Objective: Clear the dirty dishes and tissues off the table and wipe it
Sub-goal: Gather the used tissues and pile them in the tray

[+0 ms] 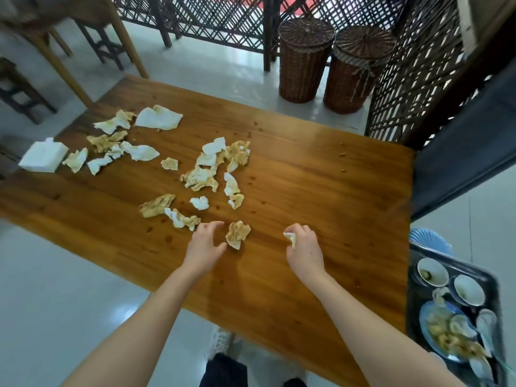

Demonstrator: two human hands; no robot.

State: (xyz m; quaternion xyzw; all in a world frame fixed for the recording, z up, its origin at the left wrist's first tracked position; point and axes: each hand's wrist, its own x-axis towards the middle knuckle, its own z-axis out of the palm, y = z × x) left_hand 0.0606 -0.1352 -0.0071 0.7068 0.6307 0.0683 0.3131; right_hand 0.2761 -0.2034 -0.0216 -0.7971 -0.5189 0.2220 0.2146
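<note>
Several crumpled, stained tissues [201, 177] lie scattered over the wooden table [321, 191]. My left hand [205, 244] hovers over the table with spread fingers, its thumb and fingertips just beside one stained tissue wad [237, 234]. My right hand [304, 247] is curled round a small crumpled tissue [290, 237]. A dark tray [491, 277] to the right of the table holds dirty bowls [432, 272], a blue plate [424, 317] and spoons.
A stack of clean white napkins [42, 157] sits at the table's left edge. Two lidded wicker baskets [304, 60] stand on the floor beyond the table by a lattice screen. Stools and another table stand at the far left. Small stains dot the tabletop.
</note>
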